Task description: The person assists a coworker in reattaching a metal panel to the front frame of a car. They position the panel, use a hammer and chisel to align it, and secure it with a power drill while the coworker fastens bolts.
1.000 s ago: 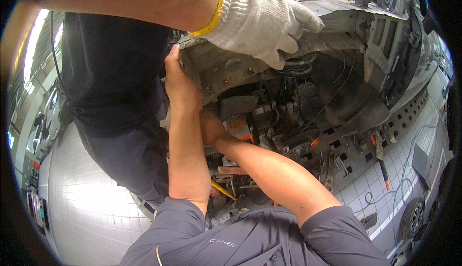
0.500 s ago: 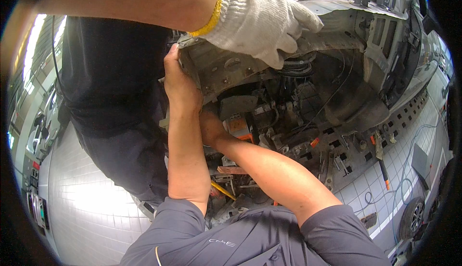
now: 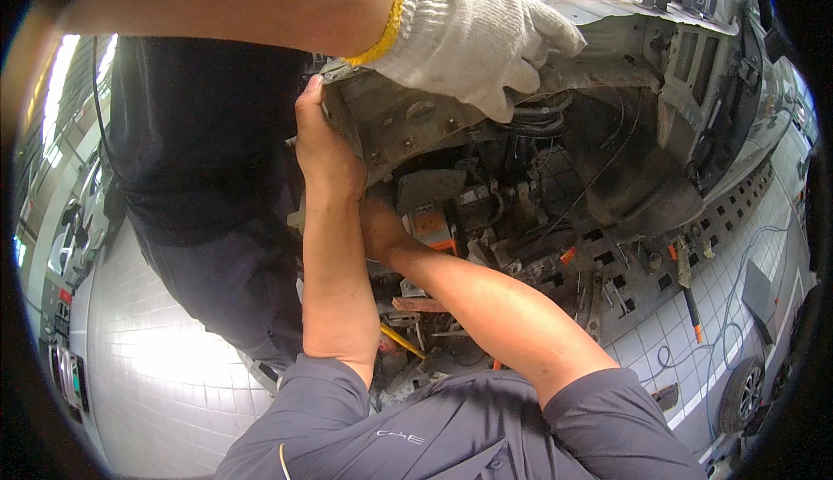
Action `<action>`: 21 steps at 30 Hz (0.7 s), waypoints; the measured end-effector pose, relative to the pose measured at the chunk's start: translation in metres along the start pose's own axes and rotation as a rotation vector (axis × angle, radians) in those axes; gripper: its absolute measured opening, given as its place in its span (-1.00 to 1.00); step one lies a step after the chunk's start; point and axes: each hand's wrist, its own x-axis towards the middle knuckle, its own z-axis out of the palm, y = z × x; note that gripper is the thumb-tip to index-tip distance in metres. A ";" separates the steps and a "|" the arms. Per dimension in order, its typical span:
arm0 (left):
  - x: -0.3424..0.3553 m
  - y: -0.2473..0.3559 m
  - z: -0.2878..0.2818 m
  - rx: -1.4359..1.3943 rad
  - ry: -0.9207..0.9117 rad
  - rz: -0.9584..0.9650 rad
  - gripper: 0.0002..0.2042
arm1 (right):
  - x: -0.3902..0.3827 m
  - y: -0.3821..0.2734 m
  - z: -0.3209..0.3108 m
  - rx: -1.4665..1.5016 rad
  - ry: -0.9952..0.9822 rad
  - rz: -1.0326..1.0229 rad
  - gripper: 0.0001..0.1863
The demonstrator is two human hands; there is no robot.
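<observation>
My left hand (image 3: 328, 146) is raised at the front end of a stripped car body, thumb up along the edge of a grey metal body panel (image 3: 395, 120). The hand grips that panel's left edge, its other fingers mostly hidden behind it. Lower down, my right hand (image 3: 379, 224) reaches across behind my left forearm, close to the panel's lower end. Its fingers are out of sight, so what it touches cannot be seen. Another person's hand in a white knitted glove (image 3: 477, 42) with a yellow cuff lies over the panel's top, fingers spread.
The other person's dark-clothed body (image 3: 204, 133) stands close on the left. Below the panel are metal parts, an orange-edged block (image 3: 429, 226) and a yellow bar (image 3: 402, 341). To the right are a perforated metal bench (image 3: 620, 254), a tool with an orange tip (image 3: 691, 306), a blue hose (image 3: 724, 332) and a wheel (image 3: 744, 393).
</observation>
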 end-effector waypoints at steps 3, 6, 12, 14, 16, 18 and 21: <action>0.010 0.001 -0.005 0.031 -0.011 0.010 -0.65 | 0.000 0.002 0.002 0.023 0.033 -0.081 -0.85; 0.031 0.008 0.000 -0.008 0.156 -0.166 -0.64 | 0.003 0.007 0.010 0.016 0.030 -0.028 -0.85; 0.000 -0.002 -0.004 0.027 -0.143 0.105 -0.64 | 0.006 0.015 0.019 0.027 0.075 -0.005 -0.84; 0.002 0.001 -0.004 0.013 -0.056 0.051 -0.64 | 0.001 0.001 0.006 0.009 0.042 -0.007 -0.83; 0.003 0.001 -0.002 0.016 -0.018 0.033 -0.65 | 0.000 -0.003 0.002 0.002 0.034 -0.004 -0.83; 0.003 0.000 -0.002 0.011 -0.005 0.033 -0.65 | -0.001 -0.002 0.001 0.006 0.046 0.002 -0.83; 0.003 -0.002 0.002 -0.018 -0.033 0.008 -0.65 | 0.007 0.015 0.013 -0.033 0.041 0.010 -0.85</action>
